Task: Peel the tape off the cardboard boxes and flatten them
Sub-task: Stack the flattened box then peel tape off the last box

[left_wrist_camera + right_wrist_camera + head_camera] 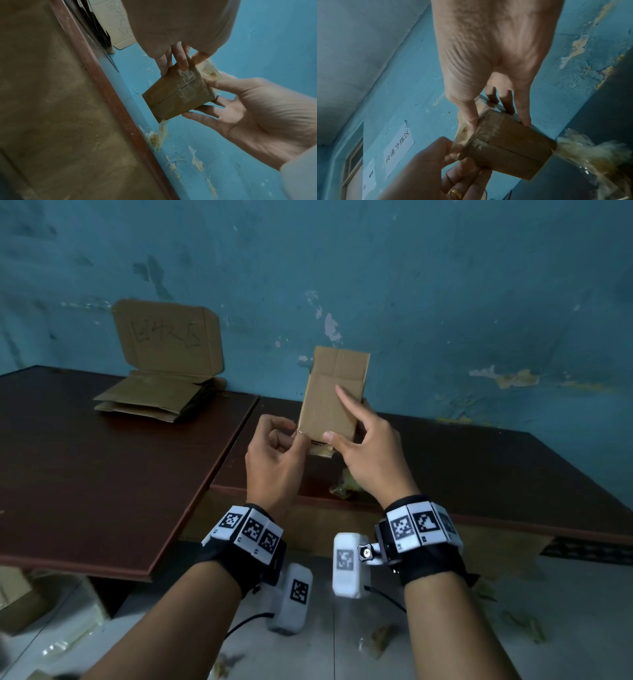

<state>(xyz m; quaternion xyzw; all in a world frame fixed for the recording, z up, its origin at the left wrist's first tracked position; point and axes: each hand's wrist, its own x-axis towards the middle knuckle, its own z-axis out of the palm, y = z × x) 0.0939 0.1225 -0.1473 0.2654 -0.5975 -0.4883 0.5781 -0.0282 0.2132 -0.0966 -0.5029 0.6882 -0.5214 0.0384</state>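
I hold a small brown cardboard box (330, 392) upright in the air over the dark table (479, 470). My right hand (346, 422) grips it, thumb on the near face, fingers behind, index finger stretched up along the face. My left hand (294, 433) pinches a strip of clear tape (301, 430) at the box's lower left corner. In the right wrist view the tape (462, 143) is lifted off the corner of the box (510, 147) while more tape crosses the closed bottom flaps. In the left wrist view the taped bottom seam (186, 88) faces the camera.
A stack of flattened cardboard (154, 400) lies at the back left under an upright cardboard sheet (168, 337) with handwriting. A wad of peeled tape (346, 487) sits near the table's front edge. Tape scraps (520, 625) litter the floor. A blue wall stands close behind.
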